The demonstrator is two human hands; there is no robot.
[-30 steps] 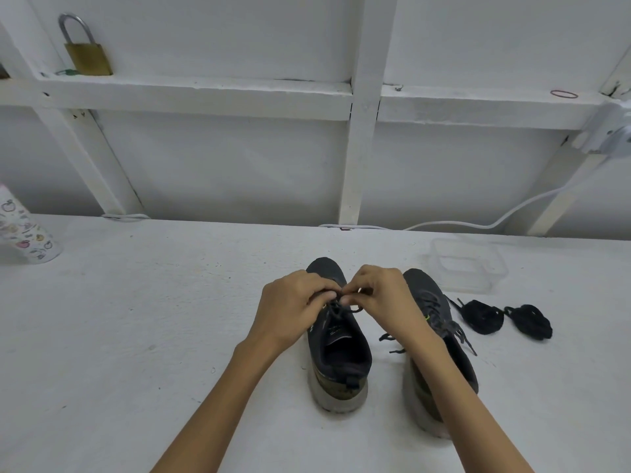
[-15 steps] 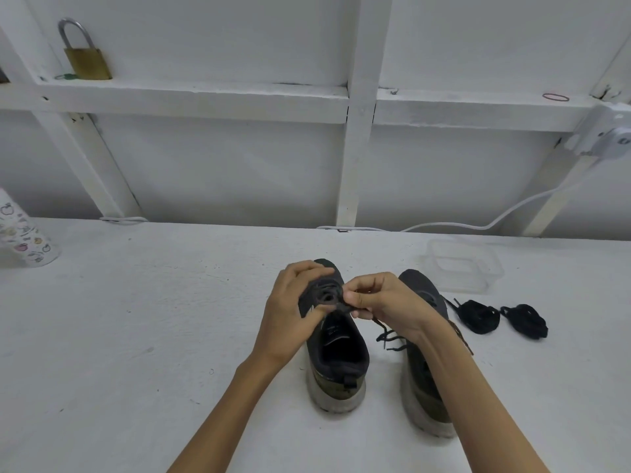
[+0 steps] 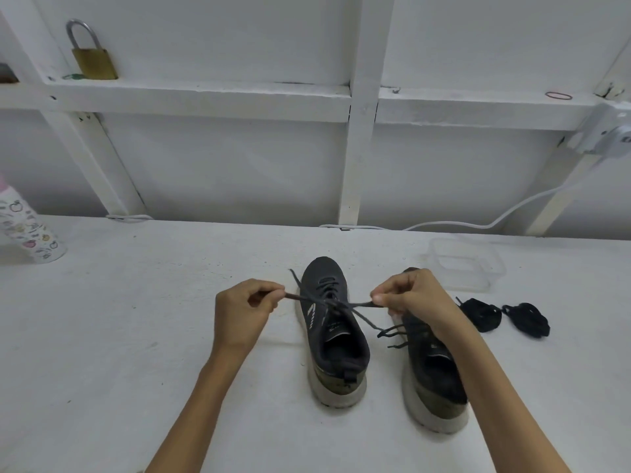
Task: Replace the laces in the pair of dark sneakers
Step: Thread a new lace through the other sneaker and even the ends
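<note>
Dark lace (image 3: 336, 303) runs taut crosswise over the left-side sneaker (image 3: 333, 339), toe pointing away; left hand (image 3: 244, 308) pinches one strand left of it, right hand (image 3: 415, 298) the other, equally near.

Two sneakers are set side by side on the surface (image 3: 136, 336), toes toward the wall: the left sneaker (image 3: 333, 332) and, just beside it, the right sneaker (image 3: 433, 377). A lace (image 3: 336, 303) is stretched across the left sneaker, pinched by the left hand (image 3: 244, 314) on one side and by the right hand (image 3: 413, 298), above the right sneaker's toe. A lace bundle (image 3: 481, 314) is laid right of the pair, a second bundle (image 3: 527, 319) right of that, a container (image 3: 466, 264) behind them. A bottle (image 3: 29, 230) is placed at far left. On the ledge (image 3: 205, 93) behind, a padlock (image 3: 90, 56) is stood at left.
</note>
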